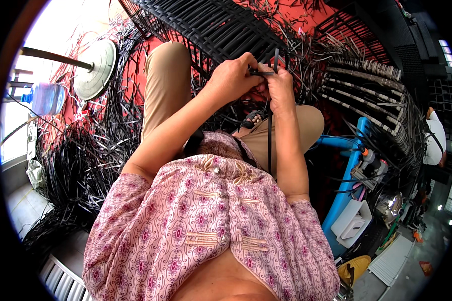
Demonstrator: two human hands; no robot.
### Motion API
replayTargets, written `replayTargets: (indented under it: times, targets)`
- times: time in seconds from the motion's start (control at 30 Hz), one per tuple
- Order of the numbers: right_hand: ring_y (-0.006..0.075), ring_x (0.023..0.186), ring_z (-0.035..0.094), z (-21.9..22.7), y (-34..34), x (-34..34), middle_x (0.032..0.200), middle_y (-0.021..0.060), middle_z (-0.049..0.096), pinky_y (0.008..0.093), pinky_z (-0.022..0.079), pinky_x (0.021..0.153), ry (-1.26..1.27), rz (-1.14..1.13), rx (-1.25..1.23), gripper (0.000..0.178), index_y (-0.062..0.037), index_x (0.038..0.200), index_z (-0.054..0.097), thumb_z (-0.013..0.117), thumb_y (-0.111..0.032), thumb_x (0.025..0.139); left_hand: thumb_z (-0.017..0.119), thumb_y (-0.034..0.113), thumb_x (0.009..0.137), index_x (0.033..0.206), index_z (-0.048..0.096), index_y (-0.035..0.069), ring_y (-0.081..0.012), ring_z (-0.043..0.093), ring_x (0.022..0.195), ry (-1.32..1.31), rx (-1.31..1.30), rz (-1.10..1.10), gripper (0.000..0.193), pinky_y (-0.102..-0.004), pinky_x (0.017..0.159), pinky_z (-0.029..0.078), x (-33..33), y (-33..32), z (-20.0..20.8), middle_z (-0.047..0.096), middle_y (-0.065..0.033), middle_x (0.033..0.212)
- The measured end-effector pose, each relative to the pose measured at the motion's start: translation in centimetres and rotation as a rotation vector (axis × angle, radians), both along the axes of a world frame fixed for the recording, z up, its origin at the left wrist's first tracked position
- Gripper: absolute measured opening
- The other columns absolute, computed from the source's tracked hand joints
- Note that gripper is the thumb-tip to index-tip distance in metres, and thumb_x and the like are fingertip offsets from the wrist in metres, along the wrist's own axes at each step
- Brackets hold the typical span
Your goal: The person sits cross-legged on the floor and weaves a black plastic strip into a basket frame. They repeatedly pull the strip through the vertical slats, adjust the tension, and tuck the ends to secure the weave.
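My left hand point(232, 79) and my right hand point(280, 89) meet in front of me, above my bent knees. Both are closed on a flat black plastic strip point(269, 143). One end sticks up past my right fingers, and a long tail hangs below that hand toward my lap. A short piece of strip runs crosswise between the fingertips of the two hands. Just beyond my hands is a black woven panel point(218, 31) with close-set slats, slanting toward the upper left. Its lower edge is partly hidden behind my hands.
Loose black strips point(68, 173) pile up on the left, near a round stand base point(98, 69) and a clear blue water bottle point(50, 98). To the right are a ribbed woven piece point(364, 98), a blue frame point(344, 183) and a white bin point(335, 228). Someone in white point(434, 138) is farther right.
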State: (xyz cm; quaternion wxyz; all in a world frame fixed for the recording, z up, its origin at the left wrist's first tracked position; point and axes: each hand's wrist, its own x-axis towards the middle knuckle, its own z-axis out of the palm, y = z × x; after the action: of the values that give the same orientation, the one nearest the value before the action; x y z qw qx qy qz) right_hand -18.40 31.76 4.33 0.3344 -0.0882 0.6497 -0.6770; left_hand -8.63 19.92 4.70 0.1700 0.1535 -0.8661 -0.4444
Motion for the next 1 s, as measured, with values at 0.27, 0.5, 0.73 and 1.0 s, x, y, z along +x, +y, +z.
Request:
replayTargets:
  times: [0.27,0.5,0.73,1.0]
  targets:
    - [0.0051,0.047,0.05,0.3,-0.7,1.4,0.068,0.0008,0.063,0.0176,0.034,0.041,-0.024,0.014,-0.053,0.009,-0.0066,0.083,0.063,0.069,-0.013,0.086,0.077,0.019,0.077,0.084,0.062,0.003,-0.0121,0.054,0.058,0.075,0.064,-0.143,0.023,-0.0303,0.053,0.042,0.6,-3.7,0.0,0.064,-0.006,0.077]
    - [0.004,0.047,0.05,1.0,-1.2,1.8,0.074,0.002,0.067,0.0171,0.033,0.041,0.007,0.035,-0.027,0.007,-0.007,0.085,0.062,0.068,-0.011,0.086,0.065,0.012,0.09,0.091,0.06,0.004,-0.0076,0.062,0.072,0.122,0.722,-0.21,0.009,-0.0178,0.059,0.045,0.5,-4.6,-0.6,0.066,-0.003,0.095]
    - [0.0012,0.051,0.049,0.7,-0.8,2.4,0.074,-0.0032,0.066,0.016,0.031,0.043,-0.032,-0.013,0.034,0.009,-0.0131,0.084,0.064,0.071,-0.019,0.082,0.066,0.016,0.09,0.097,0.062,0.006,-0.008,0.062,0.08,0.128,0.836,-0.39,0.013,-0.0208,0.07,0.048,0.8,-5.7,-0.7,0.066,-0.0011,0.094]
    - [0.0058,0.05,0.051,0.2,-0.8,2.2,0.075,0.0041,0.065,0.0161,0.028,0.038,-0.044,-0.022,-0.032,0.009,-0.0091,0.089,0.061,0.068,-0.011,0.085,0.064,0.017,0.093,0.1,0.066,0.004,-0.0047,0.055,0.081,0.106,0.756,-0.554,0.016,-0.0208,0.075,0.046,0.4,-6.1,-0.5,0.065,0.0034,0.089]
